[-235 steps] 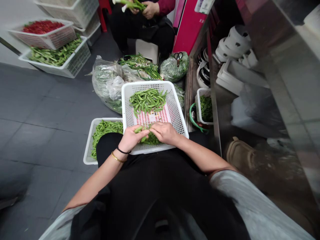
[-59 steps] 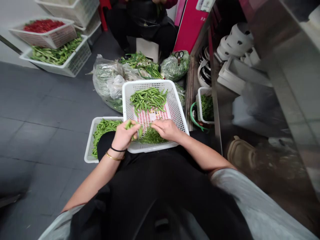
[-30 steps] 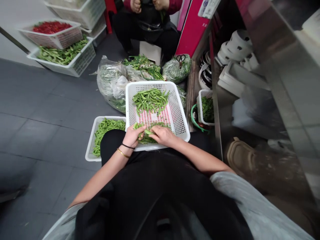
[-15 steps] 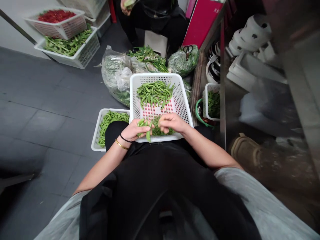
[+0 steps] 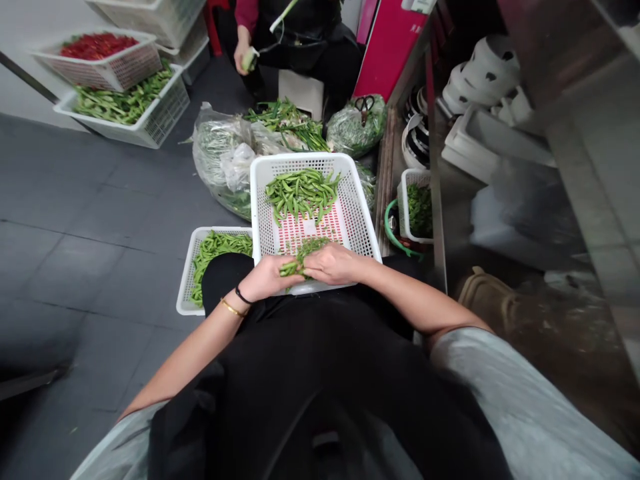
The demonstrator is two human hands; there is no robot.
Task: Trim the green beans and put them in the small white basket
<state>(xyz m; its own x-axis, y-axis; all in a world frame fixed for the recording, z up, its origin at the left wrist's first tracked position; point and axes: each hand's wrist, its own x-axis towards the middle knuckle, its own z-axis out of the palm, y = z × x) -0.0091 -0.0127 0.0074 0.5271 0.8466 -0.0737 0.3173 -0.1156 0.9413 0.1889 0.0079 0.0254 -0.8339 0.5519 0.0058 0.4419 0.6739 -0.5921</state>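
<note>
My left hand (image 5: 264, 279) is closed around a small bunch of green pea pods (image 5: 289, 269) over the near edge of a white slotted basket (image 5: 367, 217). My right hand (image 5: 334, 264) meets it there, fingertips pinched at the end of a pod; its fingers partly hide the contact. Inside the basket, a heap of pea pods (image 5: 303, 192) lies toward the far side. Thin green trimmings (image 5: 313, 247) are piled at the near side, just beyond my hands. Beside my left knee, a second white basket (image 5: 184, 283) holds more pods.
Plastic bags of greens (image 5: 220, 147) and loose green stalks (image 5: 285, 123) lie past the basket. A co-worker's hand (image 5: 243, 57) holds a pale vegetable. Stacked baskets (image 5: 150, 130) stand far left. A metal shelf post (image 5: 436, 200) rises on the right, near a basket of leaves (image 5: 419, 207).
My right hand has moved left and down, from apart to touching the pods in my left hand. The co-worker's hand has come lower, and the view has shifted slightly.
</note>
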